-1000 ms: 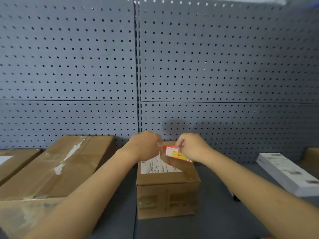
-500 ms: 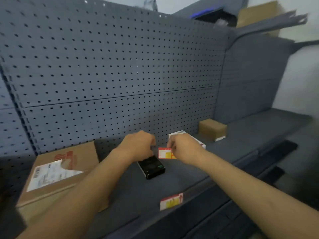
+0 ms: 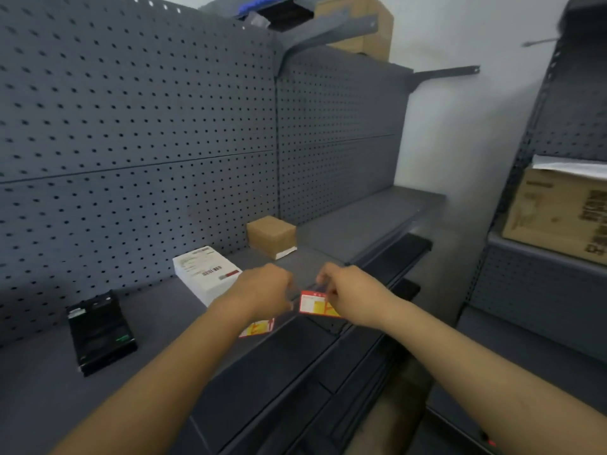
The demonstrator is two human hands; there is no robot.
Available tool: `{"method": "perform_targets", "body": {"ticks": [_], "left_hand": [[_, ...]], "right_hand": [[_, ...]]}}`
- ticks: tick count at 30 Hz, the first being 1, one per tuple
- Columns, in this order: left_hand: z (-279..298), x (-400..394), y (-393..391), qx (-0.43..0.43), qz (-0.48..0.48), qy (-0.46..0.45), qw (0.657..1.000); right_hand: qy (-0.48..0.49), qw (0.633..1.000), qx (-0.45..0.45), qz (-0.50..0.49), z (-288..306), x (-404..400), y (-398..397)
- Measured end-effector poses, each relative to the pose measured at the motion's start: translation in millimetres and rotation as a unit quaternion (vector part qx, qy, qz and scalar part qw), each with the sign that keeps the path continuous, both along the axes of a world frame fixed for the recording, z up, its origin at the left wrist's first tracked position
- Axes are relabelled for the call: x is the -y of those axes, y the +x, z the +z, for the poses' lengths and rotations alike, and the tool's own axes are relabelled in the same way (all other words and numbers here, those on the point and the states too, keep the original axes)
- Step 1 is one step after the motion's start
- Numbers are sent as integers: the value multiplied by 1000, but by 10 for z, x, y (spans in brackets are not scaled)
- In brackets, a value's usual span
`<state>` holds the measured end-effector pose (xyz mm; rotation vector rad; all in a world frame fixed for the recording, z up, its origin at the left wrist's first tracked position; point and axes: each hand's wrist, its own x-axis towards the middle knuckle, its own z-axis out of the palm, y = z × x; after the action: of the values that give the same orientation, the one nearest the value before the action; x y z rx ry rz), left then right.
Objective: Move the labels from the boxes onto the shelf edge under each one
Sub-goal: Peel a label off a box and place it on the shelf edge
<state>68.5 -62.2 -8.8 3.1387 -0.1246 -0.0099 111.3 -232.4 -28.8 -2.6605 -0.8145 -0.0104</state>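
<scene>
Fingers of both hands are meeting over the front of the grey shelf [image 3: 164,323], and the scene is running like this from the left. At the far left a black box [image 3: 100,333] is lying flat on the shelf, near the pegboard back wall [image 3: 138,126]. Further right a white box [image 3: 205,274] with printed text on top is sitting just behind the left hand [image 3: 262,290]. That hand is curled into a loose fist with its fingers tucked away from the camera, so whether they are gripping anything is not possible to tell. Below its wrist a red and yellow label [image 3: 258,328] is sticking to the shelf edge [image 3: 295,336], partly hidden by the forearm. Just right of the left hand, a second red label [image 3: 313,302] with a yellow patch is hanging in the air above the shelf edge, with the right hand [image 3: 353,292] pinching its right end between closed fingers. Behind both hands a small brown box [image 3: 271,236] is standing against the pegboard. At the far right a large cardboard box [image 3: 558,211] is resting on a separate rack.
</scene>
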Motion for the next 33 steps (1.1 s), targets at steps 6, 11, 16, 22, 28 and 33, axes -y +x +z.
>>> {"method": "perform_targets", "body": {"ticks": [6, 11, 16, 22, 28, 33], "left_hand": [[-220, 314, 536, 1, -38, 0, 999], [-424, 303, 932, 17, -42, -6, 999], [-529, 341, 1224, 29, -33, -17, 999], [-675, 470, 1313, 41, 10, -41, 998], [-917, 694, 1208, 36, 131, -78, 988], [-1163, 947, 1247, 0, 199, -84, 976]], "right_hand": [[13, 1000, -15, -1, -230, 371, 594], [28, 999, -28, 33, -351, 352, 1092], [48, 996, -43, 60, -464, 412, 1517], [55, 989, -65, 119, -565, 506, 1945], [102, 971, -87, 197, -782, 685, 2199], [77, 958, -105, 254, -937, 709, 2433]]}}
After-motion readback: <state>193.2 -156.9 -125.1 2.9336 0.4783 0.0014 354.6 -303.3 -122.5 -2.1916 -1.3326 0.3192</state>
